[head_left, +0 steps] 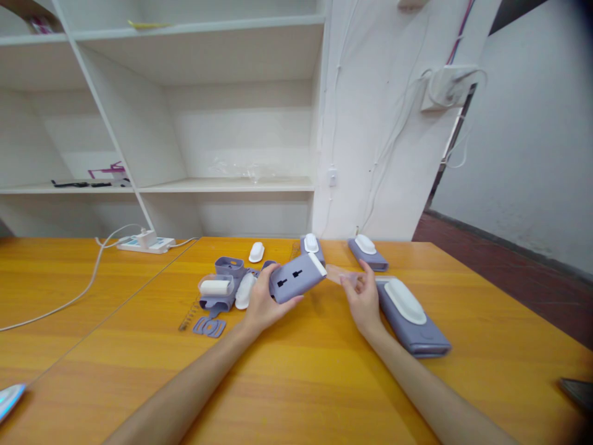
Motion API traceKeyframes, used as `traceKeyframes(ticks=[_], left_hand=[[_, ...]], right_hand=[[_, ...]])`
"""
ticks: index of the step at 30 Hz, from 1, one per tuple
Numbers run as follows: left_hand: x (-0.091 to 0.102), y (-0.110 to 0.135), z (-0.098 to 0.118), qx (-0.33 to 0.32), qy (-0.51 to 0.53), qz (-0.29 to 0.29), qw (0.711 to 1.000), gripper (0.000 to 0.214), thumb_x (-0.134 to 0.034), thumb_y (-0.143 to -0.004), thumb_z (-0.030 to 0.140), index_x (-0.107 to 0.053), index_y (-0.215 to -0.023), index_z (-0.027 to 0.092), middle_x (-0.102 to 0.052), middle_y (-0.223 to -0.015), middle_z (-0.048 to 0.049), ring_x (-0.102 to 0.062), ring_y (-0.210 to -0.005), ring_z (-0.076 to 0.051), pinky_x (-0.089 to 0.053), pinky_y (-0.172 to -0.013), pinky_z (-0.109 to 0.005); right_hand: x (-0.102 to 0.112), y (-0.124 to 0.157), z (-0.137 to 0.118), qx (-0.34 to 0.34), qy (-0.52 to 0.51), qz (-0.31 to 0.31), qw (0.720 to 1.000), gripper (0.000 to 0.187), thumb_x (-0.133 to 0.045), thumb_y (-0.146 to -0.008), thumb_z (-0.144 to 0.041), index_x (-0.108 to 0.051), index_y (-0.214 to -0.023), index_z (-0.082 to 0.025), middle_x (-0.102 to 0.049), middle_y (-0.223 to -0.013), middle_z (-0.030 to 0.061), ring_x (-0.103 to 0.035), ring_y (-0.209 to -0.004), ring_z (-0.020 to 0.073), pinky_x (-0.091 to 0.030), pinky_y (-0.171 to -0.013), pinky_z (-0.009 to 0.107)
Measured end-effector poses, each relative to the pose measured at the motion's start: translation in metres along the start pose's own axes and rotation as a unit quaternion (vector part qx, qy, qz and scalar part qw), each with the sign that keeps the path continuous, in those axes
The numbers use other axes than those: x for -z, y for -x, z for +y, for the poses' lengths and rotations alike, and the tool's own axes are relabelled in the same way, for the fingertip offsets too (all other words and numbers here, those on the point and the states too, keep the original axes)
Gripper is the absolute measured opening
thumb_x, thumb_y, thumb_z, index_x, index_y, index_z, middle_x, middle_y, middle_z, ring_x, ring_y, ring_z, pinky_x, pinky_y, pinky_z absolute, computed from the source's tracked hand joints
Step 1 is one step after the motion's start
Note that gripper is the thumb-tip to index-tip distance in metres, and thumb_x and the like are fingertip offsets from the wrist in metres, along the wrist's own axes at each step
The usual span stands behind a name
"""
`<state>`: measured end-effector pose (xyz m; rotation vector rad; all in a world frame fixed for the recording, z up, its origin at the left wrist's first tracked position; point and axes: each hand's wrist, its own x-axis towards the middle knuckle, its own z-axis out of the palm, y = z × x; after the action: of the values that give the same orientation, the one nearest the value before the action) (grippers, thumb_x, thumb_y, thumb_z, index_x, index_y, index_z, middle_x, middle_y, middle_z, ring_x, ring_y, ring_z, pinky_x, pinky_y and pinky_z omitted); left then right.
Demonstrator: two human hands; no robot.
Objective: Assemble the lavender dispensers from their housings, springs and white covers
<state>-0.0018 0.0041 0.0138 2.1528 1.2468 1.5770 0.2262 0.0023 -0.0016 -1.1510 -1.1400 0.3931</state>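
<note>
My left hand is closed round a grey-purple plastic housing, lifted above the table and tilted. Two dark keyhole slots show on its face, and a white strip edges its right end. Between the fingertips of my right hand is a thin clear plastic piece, whose left end comes close to the housing's white edge; whether they touch I cannot tell. Just right of that hand lies a larger grey-purple case with a white oval part on top.
Grey-purple parts, a white roll, springs and a flat frame piece lie left of my hands. A white oval cap and two cases are farther back. A power strip trails a cable at the left.
</note>
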Motion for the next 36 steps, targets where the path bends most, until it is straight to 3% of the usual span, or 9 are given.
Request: traceKeyframes(ticks=[4,7,11,17,21,30,36], left_hand=[[-0.001,-0.001,-0.003,0.046,0.021,0.013,0.999,0.064,-0.068,-0.067,0.04,-0.038,-0.119,0.021,-0.057,-0.107,-0.0084,-0.057,-0.097,-0.022,-0.046,-0.083,-0.038],[-0.001,-0.002,-0.005,0.042,0.019,0.022,0.999,0.065,-0.069,-0.066,0.04,-0.037,-0.119,0.021,-0.056,-0.109,-0.0083,-0.056,-0.1,-0.023,-0.045,-0.085,-0.039],[0.001,0.001,0.0,-0.01,-0.002,-0.025,1.0,0.073,-0.074,-0.059,0.042,-0.038,-0.119,0.021,-0.053,-0.113,-0.0092,-0.054,-0.102,-0.025,-0.044,-0.088,-0.041],[0.002,0.009,0.005,-0.132,0.012,-0.129,0.983,0.074,-0.072,-0.061,0.041,-0.035,-0.121,0.021,-0.049,-0.118,-0.0121,-0.049,-0.111,-0.027,-0.041,-0.094,-0.043],[0.001,0.01,0.005,-0.174,0.018,-0.144,0.974,0.073,-0.072,-0.063,0.04,-0.033,-0.122,0.021,-0.047,-0.122,-0.0134,-0.047,-0.115,-0.027,-0.04,-0.096,-0.044],[0.002,0.009,0.004,-0.199,-0.002,-0.163,0.966,0.076,-0.071,-0.064,0.042,-0.03,-0.125,0.021,-0.045,-0.122,-0.0142,-0.045,-0.116,-0.027,-0.04,-0.096,-0.044],[0.003,0.008,0.008,-0.147,0.013,-0.187,0.971,0.076,-0.07,-0.064,0.043,-0.031,-0.125,0.02,-0.047,-0.119,-0.0119,-0.047,-0.111,-0.025,-0.041,-0.095,-0.041]], right_hand=[[0.001,0.0,-0.003,-0.05,-0.088,0.004,0.995,0.073,-0.06,-0.074,-0.038,-0.026,-0.135,-0.019,-0.058,-0.087,0.0039,-0.06,-0.078,0.02,-0.049,-0.073,0.034],[0.002,0.001,-0.004,-0.065,-0.125,-0.025,0.99,0.073,-0.059,-0.076,-0.039,-0.024,-0.137,-0.018,-0.059,-0.082,0.0033,-0.06,-0.073,0.0201,-0.05,-0.067,0.034],[0.002,0.001,-0.003,-0.097,-0.129,-0.079,0.984,0.07,-0.054,-0.079,-0.044,-0.027,-0.137,-0.017,-0.064,-0.08,0.0058,-0.061,-0.068,0.0224,-0.05,-0.062,0.036],[0.002,0.0,-0.005,-0.086,-0.078,-0.117,0.986,0.053,-0.051,-0.08,-0.05,-0.052,-0.122,-0.018,-0.062,-0.112,0.0093,-0.055,-0.104,0.0264,-0.044,-0.086,0.038],[-0.001,0.005,-0.011,-0.087,-0.081,-0.172,0.978,0.045,-0.044,-0.083,-0.051,-0.061,-0.109,-0.018,-0.063,-0.11,0.0071,-0.055,-0.101,0.025,-0.041,-0.089,0.038],[-0.004,0.016,-0.028,-0.035,-0.023,-0.218,0.975,0.04,-0.055,-0.078,-0.043,-0.052,-0.112,-0.02,-0.06,-0.102,0.0043,-0.055,-0.094,0.0214,-0.041,-0.086,0.033],[-0.003,0.019,-0.027,-0.067,-0.048,-0.238,0.968,0.047,-0.055,-0.078,-0.041,-0.044,-0.12,-0.022,-0.056,-0.106,0.0035,-0.053,-0.097,0.0208,-0.042,-0.088,0.032]])
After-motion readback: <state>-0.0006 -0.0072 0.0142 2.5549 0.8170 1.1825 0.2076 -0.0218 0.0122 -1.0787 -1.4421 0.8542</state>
